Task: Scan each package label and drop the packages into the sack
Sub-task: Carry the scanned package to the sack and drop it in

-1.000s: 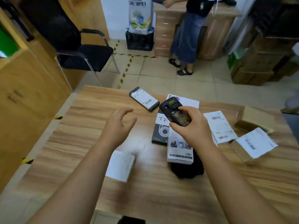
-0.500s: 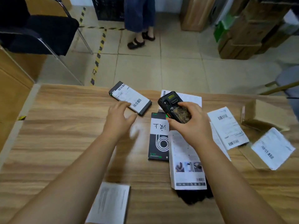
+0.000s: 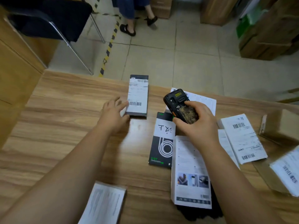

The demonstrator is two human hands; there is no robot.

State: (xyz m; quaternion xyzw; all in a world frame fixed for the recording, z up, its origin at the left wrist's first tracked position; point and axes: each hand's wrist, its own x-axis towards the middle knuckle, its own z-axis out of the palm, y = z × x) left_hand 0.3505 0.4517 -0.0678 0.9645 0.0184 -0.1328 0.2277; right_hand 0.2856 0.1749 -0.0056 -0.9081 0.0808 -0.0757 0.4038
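Observation:
My right hand (image 3: 196, 125) grips a black handheld scanner (image 3: 179, 104) above the middle of the wooden table (image 3: 56, 126). My left hand (image 3: 113, 113) reaches to a slim dark box with a white barcode label (image 3: 138, 96); its fingertips touch the box's near left corner. A dark box with a white coil drawing (image 3: 162, 143) lies under the scanner hand. Beside it lies a long white box (image 3: 191, 172) over something black. No sack is in view.
More labelled white packages (image 3: 242, 138) and brown cardboard boxes (image 3: 281, 126) lie at the right. A white package (image 3: 105, 204) sits at the near edge. Beyond the table are a black chair (image 3: 53, 21), a person's feet (image 3: 127, 30) and stacked cartons (image 3: 267, 38).
My left hand moved forward from mid-air to the slim dark box, which has turned from slanted to nearly straight. The view tipped downward. The scanner hand stayed in place.

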